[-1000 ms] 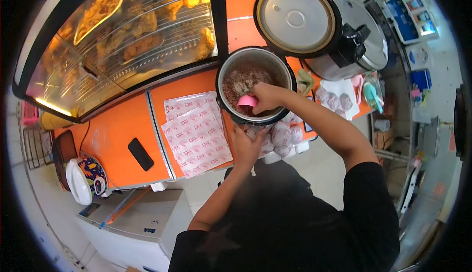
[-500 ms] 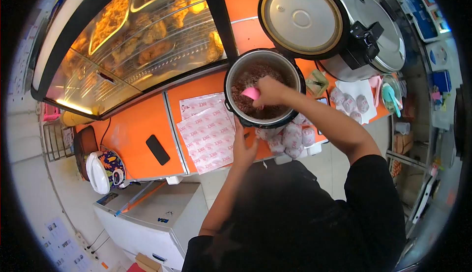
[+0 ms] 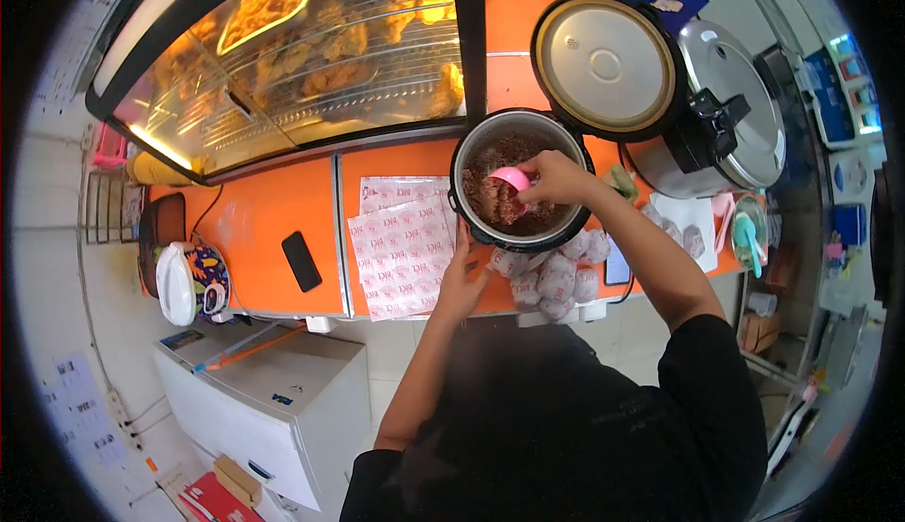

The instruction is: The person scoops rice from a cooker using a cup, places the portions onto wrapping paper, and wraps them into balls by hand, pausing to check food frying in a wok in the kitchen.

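A round pot (image 3: 459,168) holding reddish-brown rice (image 3: 490,159) stands open on the orange counter (image 3: 386,159). Inside it, my right hand (image 3: 556,180) grips a pink scoop (image 3: 512,179), whose mouth is tipped over the rice with grains in it. My left hand (image 3: 460,281) is at the pot's lower left side, fingers apart, over the edge of the printed paper sheets (image 3: 401,253). Several wrapped bundles (image 3: 556,279) lie against the near side of the pot.
Behind the pot are a raised lid (image 3: 608,65) and a large closed cooker (image 3: 735,107). A glass case of fried food (image 3: 311,60) stands at the back left. A black phone (image 3: 302,261) lies on the left counter. More wrapped bundles (image 3: 693,241) sit at right.
The pink scoop has turned in my right hand and now shows rice at its mouth. My left hand stays by the pot. The whole view has shifted with the camera.
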Demonstrator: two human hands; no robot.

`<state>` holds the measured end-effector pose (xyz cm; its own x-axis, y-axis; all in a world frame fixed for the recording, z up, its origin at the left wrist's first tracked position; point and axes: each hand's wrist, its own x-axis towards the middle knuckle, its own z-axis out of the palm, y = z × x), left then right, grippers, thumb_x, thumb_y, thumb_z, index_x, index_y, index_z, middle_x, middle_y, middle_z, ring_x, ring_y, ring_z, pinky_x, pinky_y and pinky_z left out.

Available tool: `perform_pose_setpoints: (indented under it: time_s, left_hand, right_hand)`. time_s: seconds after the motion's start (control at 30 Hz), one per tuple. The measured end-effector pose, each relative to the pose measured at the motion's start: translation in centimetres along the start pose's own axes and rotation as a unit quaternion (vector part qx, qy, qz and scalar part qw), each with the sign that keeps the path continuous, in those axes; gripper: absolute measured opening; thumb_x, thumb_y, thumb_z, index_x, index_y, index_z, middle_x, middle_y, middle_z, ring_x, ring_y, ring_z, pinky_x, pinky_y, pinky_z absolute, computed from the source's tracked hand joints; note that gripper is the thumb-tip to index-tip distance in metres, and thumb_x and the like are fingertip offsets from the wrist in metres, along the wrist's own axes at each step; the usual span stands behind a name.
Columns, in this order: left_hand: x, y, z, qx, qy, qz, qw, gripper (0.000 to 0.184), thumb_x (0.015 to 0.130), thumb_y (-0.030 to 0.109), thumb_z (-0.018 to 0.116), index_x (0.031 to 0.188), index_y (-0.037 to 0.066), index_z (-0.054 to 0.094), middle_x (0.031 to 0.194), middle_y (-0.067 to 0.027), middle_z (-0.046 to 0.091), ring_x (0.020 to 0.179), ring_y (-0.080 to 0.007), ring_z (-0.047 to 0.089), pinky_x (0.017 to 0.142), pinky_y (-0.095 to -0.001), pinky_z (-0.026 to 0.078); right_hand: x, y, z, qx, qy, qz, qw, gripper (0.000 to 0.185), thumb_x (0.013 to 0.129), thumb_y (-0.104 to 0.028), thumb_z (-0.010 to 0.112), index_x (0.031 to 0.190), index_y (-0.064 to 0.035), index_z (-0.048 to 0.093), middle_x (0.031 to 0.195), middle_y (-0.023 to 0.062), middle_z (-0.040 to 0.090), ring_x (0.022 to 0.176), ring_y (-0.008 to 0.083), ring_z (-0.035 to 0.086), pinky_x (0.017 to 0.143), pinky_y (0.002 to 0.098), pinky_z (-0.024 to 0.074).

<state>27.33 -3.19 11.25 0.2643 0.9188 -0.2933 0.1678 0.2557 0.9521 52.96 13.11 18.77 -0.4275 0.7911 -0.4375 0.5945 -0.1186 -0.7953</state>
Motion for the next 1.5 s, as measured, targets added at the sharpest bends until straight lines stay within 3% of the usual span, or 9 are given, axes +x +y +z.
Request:
perform_pose_setpoints:
  time_s: [0.17,0.3,0.63,0.87,0.9,1.03,1.13,1.23,1.5]
  left_hand:
    - [-0.5,-0.1,0.2,-0.022,0.013,0.0,1.0,0.096,0.097,-0.001,0.062,0.168,0.014,-0.002,0.172,-0.0142,0.019,0.148,-0.0319,0.04,0.11,-0.0408,0.047]
    - [-0.7,0.5,0.7,0.0,-0.003,0.014,1.0,0.098,0.097,0.002,0.063,0.168,0.015,-0.004,0.17,-0.0193,0.022,0.143,-0.0344,0.047,0.109,-0.042,0.048]
    - [-0.7,0.3,0.3,0.018,-0.048,0.009,0.999,0.102,0.094,0.004,0.064,0.166,0.01,-0.007,0.143,-0.024,0.057,0.121,-0.0293,0.066,0.105,-0.0407,0.051]
    - [-0.9,0.6,0.1,-0.036,-0.046,0.003,0.998,0.102,0.095,-0.001,0.06,0.167,0.02,-0.01,0.164,-0.0226,0.032,0.124,-0.0303,0.063,0.099,-0.0369,0.053]
    - [-1.2,1.4,0.1,-0.046,-0.038,0.001,0.998,0.102,0.095,-0.002,0.059,0.167,0.02,-0.01,0.167,-0.0213,0.026,0.124,-0.0307,0.062,0.099,-0.0368,0.053]
    - [-1.2,0.3,0.5,-0.036,-0.007,0.009,0.999,0.103,0.093,-0.003,0.059,0.168,0.021,-0.008,0.175,-0.0155,0.008,0.129,-0.0318,0.059,0.098,-0.0364,0.053]
    - [-0.9,0.3,0.4,-0.059,-0.008,0.022,0.998,0.103,0.093,-0.004,0.059,0.168,0.021,-0.006,0.175,-0.015,0.005,0.13,-0.0317,0.059,0.1,-0.0369,0.052]
    - [-0.8,0.5,0.5,-0.043,0.003,0.035,0.998,0.102,0.093,-0.003,0.059,0.168,0.021,-0.006,0.17,-0.0193,0.023,0.129,-0.0302,0.06,0.102,-0.0372,0.051]
    - [-1.0,1.0,-0.1,0.004,-0.019,0.018,1.0,0.094,0.094,0.004,0.063,0.167,0.008,0.003,0.133,-0.0229,0.062,0.117,-0.0273,0.068,0.101,-0.0383,0.052]
  right_hand:
    - [0.0,3.5,4.9,-0.325,0.181,-0.271,0.888,0.047,0.069,-0.017,0.083,0.109,0.0056,0.073,0.089,0.0248,0.073,0.088,0.0413,0.072,0.086,0.0479,0.0586]
    - [0.3,1.8,3.0,-0.312,0.066,0.045,0.947,0.041,0.066,-0.027,0.085,0.089,0.0052,0.075,0.084,0.027,0.072,0.08,0.0425,0.072,0.081,0.0475,0.059]
    - [2.2,0.7,6.3,-0.116,0.017,-0.003,0.993,0.043,0.069,-0.031,0.081,0.094,0.0043,0.079,0.07,0.0209,0.072,0.068,0.0273,0.074,0.071,0.0398,0.0579]
    - [1.1,0.8,1.6,0.2,-0.112,0.053,0.972,0.045,0.076,-0.023,0.082,0.108,0.008,0.075,0.092,0.0151,0.078,0.082,0.0142,0.077,0.072,0.0323,0.0616]
    - [0.8,0.8,1.0,0.212,-0.109,0.05,0.97,0.048,0.076,-0.018,0.081,0.115,0.0095,0.072,0.103,0.0215,0.076,0.087,0.0225,0.077,0.078,0.0349,0.0616]
    - [-0.3,1.7,2.0,-0.344,0.037,-0.192,0.918,0.06,0.071,-0.011,0.08,0.127,0.0061,0.065,0.113,0.0281,0.07,0.104,0.0434,0.069,0.096,0.0441,0.0559]
    - [-1.0,2.4,4.0,-0.373,0.056,-0.149,0.914,0.053,0.071,-0.013,0.082,0.12,0.004,0.069,0.111,0.0268,0.071,0.104,0.0407,0.07,0.094,0.0449,0.0571]
    - [-1.4,-1.3,1.8,-0.408,-0.02,0.028,0.912,0.043,0.069,-0.024,0.084,0.1,0.0045,0.076,0.096,0.0264,0.073,0.093,0.0407,0.073,0.088,0.0448,0.059]
    - [2.5,2.6,7.0,-0.063,0.038,-0.008,0.997,0.045,0.066,-0.037,0.083,0.09,0.0004,0.08,0.075,0.0225,0.073,0.071,0.0347,0.073,0.073,0.0425,0.0575]
